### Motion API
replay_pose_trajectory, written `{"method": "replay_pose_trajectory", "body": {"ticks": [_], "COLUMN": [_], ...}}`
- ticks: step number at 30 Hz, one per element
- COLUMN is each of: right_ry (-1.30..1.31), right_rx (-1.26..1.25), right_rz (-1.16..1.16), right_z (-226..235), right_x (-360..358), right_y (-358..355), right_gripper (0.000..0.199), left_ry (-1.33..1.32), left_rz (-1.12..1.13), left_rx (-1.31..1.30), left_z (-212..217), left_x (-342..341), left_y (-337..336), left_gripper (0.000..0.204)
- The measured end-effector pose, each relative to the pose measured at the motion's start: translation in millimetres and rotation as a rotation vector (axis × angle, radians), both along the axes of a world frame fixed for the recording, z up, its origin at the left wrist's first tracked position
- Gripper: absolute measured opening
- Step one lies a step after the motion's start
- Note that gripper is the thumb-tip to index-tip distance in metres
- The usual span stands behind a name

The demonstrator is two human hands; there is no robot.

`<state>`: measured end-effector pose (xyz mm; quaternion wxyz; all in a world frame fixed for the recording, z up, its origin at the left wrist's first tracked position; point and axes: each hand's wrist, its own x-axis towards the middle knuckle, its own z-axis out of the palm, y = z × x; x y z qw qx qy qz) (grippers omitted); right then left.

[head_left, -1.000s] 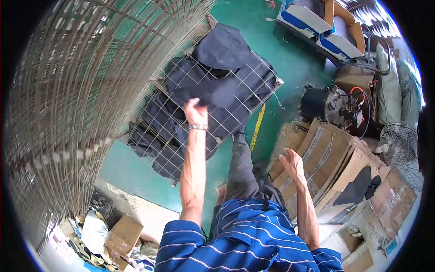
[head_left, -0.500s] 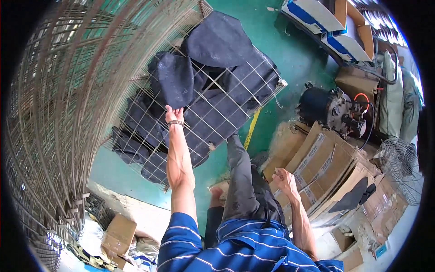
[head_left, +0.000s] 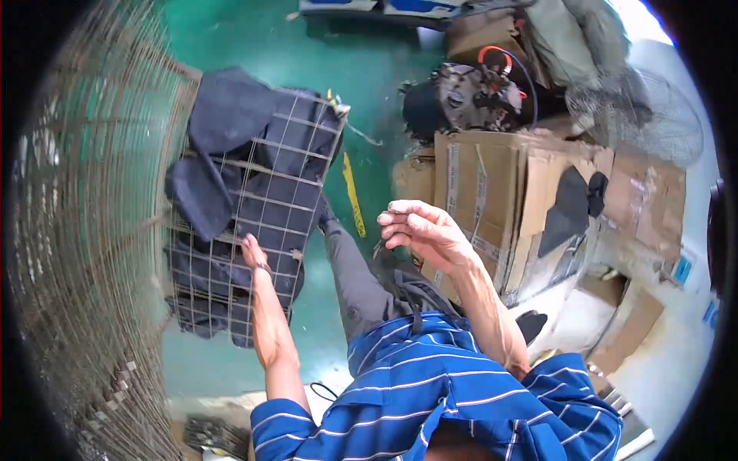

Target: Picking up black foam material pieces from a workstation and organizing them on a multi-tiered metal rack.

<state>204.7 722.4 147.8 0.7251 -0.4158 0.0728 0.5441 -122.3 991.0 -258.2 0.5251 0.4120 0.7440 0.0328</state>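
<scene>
Dark grey sheet-like pieces fill a wire-mesh basket [head_left: 288, 201] at the left, seen through its grid. On top of the mesh lie a larger dark piece [head_left: 231, 111] and a smaller rounded dark piece [head_left: 201, 198]. My left hand [head_left: 254, 252] is beside the lower edge of the smaller piece, over the mesh, its fingers stretched out. It seems to hold nothing; whether the fingertips touch the piece or the wires is unclear. My right hand [head_left: 430, 233] is raised in front of my body, fingers loosely bent and apart, with nothing visible in it.
A tall stack of wire grids [head_left: 84, 207] stands along the left side. Flattened cardboard boxes [head_left: 492, 200] lean at the right, with a dark machine [head_left: 453, 100] behind them. A wire fan guard [head_left: 646, 115] stands beyond. Yellow tape [head_left: 353, 194] marks the green floor.
My view has swung right, so the basket now sits farther left. My left hand has come off the smaller dark piece's edge. My right hand has risen and its fist has loosened.
</scene>
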Motion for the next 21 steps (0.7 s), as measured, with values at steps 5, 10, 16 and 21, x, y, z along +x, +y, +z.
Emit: {"method": "replay_pose_trajectory", "body": {"ticks": [5, 10, 16, 21], "right_ry": [-0.065, -0.199, -0.571, -0.184], "right_rx": [0.141, 0.059, -0.824, -1.634], "right_rz": [-0.050, -0.235, -0.318, -0.242], "right_z": [55.7, 67.4, 2.7, -7.3], "right_x": [5.3, 1.1, -58.2, -134.2], "right_y": [-77.5, -213.5, -369.2, -484.9], "right_gripper": [0.040, 0.038, 0.059, 0.056], "left_ry": [-0.010, -0.255, -0.054, 0.021], "left_rz": [-0.058, -0.196, -0.500, -0.741], "left_rx": [-0.195, -0.338, -0.411, -0.497], "left_z": [62.4, 120.8, 180.0, 172.9], "left_x": [-8.4, 26.3, 49.1, 87.6], "left_y": [-87.0, -169.0, -224.4, -214.8], "left_gripper": [0.061, 0.078, 0.074, 0.060]}}
